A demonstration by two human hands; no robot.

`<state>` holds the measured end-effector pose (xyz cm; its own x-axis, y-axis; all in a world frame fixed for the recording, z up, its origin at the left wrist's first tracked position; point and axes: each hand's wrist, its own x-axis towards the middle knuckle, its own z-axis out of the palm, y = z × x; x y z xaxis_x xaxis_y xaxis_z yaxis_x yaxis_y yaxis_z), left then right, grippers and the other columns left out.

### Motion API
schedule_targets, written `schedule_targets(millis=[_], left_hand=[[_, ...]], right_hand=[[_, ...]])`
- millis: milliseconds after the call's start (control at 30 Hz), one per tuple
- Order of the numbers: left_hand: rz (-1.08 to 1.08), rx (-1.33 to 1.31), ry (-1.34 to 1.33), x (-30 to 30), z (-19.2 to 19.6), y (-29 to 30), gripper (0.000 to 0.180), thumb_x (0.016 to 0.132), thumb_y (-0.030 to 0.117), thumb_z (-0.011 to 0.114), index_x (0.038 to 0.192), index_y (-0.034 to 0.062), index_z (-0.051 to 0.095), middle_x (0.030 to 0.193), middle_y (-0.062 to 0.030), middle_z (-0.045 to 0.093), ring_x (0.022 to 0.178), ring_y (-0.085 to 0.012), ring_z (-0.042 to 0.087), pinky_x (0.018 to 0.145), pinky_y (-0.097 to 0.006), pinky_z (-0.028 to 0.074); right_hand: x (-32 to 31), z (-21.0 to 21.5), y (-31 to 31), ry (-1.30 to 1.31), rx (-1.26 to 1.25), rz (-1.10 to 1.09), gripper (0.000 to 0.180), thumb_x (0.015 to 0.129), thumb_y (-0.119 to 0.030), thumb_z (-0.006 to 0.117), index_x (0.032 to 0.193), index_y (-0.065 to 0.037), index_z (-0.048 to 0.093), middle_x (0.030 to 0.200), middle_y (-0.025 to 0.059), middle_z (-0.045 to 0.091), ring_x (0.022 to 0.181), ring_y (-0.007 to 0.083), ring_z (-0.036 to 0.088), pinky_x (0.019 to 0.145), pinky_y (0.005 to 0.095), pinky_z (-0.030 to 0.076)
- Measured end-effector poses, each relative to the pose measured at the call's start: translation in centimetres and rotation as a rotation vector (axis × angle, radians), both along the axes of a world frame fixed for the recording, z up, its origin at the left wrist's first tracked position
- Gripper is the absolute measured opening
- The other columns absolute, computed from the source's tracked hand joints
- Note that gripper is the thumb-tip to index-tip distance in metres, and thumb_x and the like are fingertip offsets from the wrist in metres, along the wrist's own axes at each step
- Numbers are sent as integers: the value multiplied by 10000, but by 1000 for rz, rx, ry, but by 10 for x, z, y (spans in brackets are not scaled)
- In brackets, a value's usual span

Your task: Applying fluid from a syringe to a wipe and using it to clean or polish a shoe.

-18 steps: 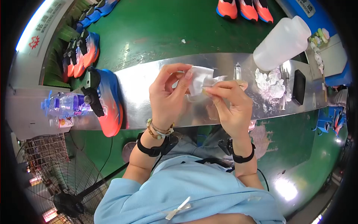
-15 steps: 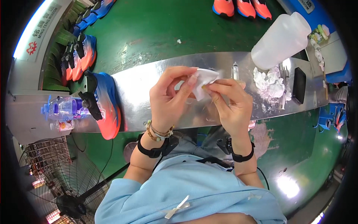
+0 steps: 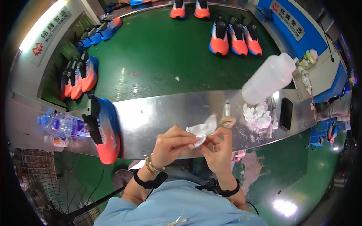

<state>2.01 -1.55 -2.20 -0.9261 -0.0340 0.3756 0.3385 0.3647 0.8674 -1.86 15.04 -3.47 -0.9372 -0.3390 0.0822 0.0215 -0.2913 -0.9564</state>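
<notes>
Above the near edge of the metal worktop, a thin white cloth or tissue (image 3: 206, 127) is held between my two hands, its lower end folded or rolled over. My left hand (image 3: 174, 145) pinches it from the left, thumb and fingers together. From the right, my right hand (image 3: 218, 151) pinches the same piece with thumb and forefinger. Just beyond the right hand lie a small clear syringe (image 3: 227, 108) and a round beige piece (image 3: 228, 121). Farther right sits a heap of crumpled white tissue (image 3: 257, 116).
A blue-and-orange sports shoe (image 3: 107, 132) stands at the worktop's left end, beside a clear bottle (image 3: 66, 125). A large white plastic bottle (image 3: 267, 80) and a black flat case (image 3: 286, 113) are at right. Several shoes (image 3: 219, 37) stand on the green surface beyond.
The view has tilted up, so more of the green surface shows. Both hands now sit lower in the picture and nearer the worktop's front edge. The white piece's lower end is now folded over.
</notes>
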Motion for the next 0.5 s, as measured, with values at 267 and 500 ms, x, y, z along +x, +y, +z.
schedule_targets(millis=[267, 500], left_hand=[[172, -76, 261, 30, -7, -32, 302, 618, 141, 776, 916, 141, 731, 819, 15, 699, 771, -177, 559, 758, -285, 380], [524, -224, 391, 52, -5, -47, 274, 600, 67, 797, 858, 112, 715, 788, -30, 711, 694, -177, 566, 687, -283, 398]], right_hand=[[8, 6, -39, -404, -261, 397, 467, 815, 73, 641, 1141, -83, 346, 936, 89, 626, 889, 136, 614, 785, 250, 500], [16, -1, -80, -355, -284, 453, 312, 834, 11, 653, 1055, -67, 446, 895, 33, 589, 877, 82, 573, 797, 210, 460]])
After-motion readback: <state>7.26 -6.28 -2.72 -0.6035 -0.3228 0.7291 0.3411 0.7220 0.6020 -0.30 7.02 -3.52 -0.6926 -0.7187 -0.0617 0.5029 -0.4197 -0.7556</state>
